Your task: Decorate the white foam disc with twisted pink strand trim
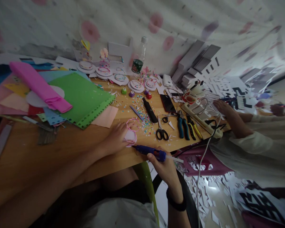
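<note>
My right hand (163,163) is wrapped round a blue hot glue gun (144,150), with a pale glue stick (174,158) poking out of its back end. The gun's nozzle points left, close to the lower edge of a small white disc craft piece (130,136) trimmed with pink cord and a pink loop. My left hand (117,134) grips that piece at its left side on the wooden table; some fingertips are hidden behind it. Whether the nozzle touches the disc I cannot tell. Black-handled scissors (161,132) and scattered colourful bits (147,122) lie just beyond.
Similar decorated discs (120,78) and a bottle (138,60) stand at the back. Green felt (78,98) and a pink roll (41,87) lie left. Pliers (182,126), a phone (167,103) and a power strip (200,118) are right, near a co-worker's hand (224,107).
</note>
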`<action>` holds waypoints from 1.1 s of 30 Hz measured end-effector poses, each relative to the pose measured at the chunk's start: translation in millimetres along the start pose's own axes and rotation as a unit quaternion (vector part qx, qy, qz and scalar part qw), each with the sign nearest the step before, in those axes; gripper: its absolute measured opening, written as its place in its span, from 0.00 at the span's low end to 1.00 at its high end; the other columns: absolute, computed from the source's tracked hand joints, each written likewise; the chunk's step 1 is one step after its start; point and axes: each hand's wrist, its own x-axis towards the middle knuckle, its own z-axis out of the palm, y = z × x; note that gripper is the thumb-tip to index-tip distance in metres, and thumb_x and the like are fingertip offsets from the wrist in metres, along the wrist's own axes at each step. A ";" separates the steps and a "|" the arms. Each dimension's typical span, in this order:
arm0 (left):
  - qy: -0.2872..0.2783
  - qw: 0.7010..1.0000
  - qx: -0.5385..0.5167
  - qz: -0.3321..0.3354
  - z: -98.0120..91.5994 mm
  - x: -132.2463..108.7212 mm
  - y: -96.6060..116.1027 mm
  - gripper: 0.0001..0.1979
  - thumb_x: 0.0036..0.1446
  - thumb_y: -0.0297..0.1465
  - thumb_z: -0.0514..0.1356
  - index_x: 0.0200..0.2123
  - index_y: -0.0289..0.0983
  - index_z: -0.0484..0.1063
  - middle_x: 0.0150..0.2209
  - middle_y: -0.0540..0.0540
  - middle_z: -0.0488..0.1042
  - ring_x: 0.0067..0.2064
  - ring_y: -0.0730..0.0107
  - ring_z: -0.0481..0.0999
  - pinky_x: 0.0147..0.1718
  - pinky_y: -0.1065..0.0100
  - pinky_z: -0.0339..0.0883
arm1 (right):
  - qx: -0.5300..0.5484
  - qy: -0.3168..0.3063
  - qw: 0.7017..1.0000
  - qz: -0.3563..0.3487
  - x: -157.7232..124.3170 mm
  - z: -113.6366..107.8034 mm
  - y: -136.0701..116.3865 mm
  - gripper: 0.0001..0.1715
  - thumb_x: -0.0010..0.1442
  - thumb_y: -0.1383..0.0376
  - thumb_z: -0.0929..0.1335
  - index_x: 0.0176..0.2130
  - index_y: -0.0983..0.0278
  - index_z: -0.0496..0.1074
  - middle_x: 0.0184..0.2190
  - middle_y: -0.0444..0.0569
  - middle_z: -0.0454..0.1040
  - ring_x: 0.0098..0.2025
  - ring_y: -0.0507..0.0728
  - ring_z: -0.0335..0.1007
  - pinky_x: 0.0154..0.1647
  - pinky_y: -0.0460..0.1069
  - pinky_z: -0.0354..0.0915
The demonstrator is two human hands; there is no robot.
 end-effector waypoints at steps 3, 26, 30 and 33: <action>-0.017 1.000 -0.001 0.011 -5.0 -1.1 2.1 0.34 0.56 0.29 0.64 0.64 0.38 0.56 0.67 0.34 0.64 0.68 0.47 0.62 0.65 0.44 0.55 | -0.014 0.007 1.000 -0.011 -0.3 1.4 -0.1 0.30 0.61 0.41 0.67 0.23 0.60 0.65 0.20 0.44 0.66 0.23 0.55 0.62 0.24 0.48 0.57; -0.062 0.998 -0.031 -0.004 -15.5 -3.7 2.0 0.49 0.49 0.30 0.69 0.70 0.43 0.48 0.68 0.35 0.61 0.67 0.44 0.63 0.65 0.42 0.55 | -0.071 0.032 0.997 -0.030 -1.4 2.9 1.1 0.35 0.61 0.35 0.64 0.23 0.60 0.66 0.21 0.45 0.65 0.22 0.56 0.62 0.23 0.49 0.58; -0.056 0.998 -0.030 0.004 -15.5 -3.5 2.0 0.48 0.50 0.29 0.68 0.70 0.43 0.48 0.70 0.35 0.59 0.69 0.45 0.61 0.66 0.42 0.54 | -0.065 0.047 0.996 -0.028 -1.3 4.6 1.0 0.34 0.60 0.35 0.65 0.24 0.60 0.66 0.22 0.46 0.67 0.24 0.57 0.65 0.24 0.50 0.60; -0.060 0.998 -0.023 -0.003 -15.8 -3.1 2.5 0.46 0.50 0.30 0.68 0.68 0.41 0.50 0.67 0.34 0.62 0.69 0.44 0.60 0.66 0.42 0.54 | -0.060 0.049 0.996 -0.031 -0.8 4.7 2.1 0.33 0.60 0.36 0.66 0.24 0.60 0.68 0.22 0.47 0.69 0.25 0.58 0.67 0.25 0.50 0.61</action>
